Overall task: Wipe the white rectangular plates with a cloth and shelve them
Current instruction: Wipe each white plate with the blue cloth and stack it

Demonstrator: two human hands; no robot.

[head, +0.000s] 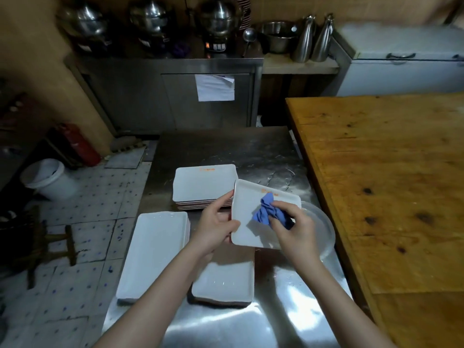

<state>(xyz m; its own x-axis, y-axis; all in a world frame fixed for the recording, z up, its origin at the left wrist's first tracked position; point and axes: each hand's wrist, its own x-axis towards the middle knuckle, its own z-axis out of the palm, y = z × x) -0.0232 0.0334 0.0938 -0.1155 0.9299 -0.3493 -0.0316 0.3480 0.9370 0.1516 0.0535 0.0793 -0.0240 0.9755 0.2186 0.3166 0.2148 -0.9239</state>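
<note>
A white rectangular plate (247, 214) with an orange mark is held tilted above the steel table (226, 146). My left hand (217, 226) grips its left edge. My right hand (293, 226) holds a crumpled blue cloth (267, 209) against the plate's face. Three stacks of white rectangular plates sit on the table: a far stack (203, 184), a long stack at the left (155, 249), and a near stack (223, 282) under my left forearm.
A clear round dish (324, 227) sits under the held plate at the right. A wooden table (389, 184) borders the steel one. A steel cabinet with pots (175, 96) stands behind. A white bucket (47, 178) and a red extinguisher (77, 143) are on the floor.
</note>
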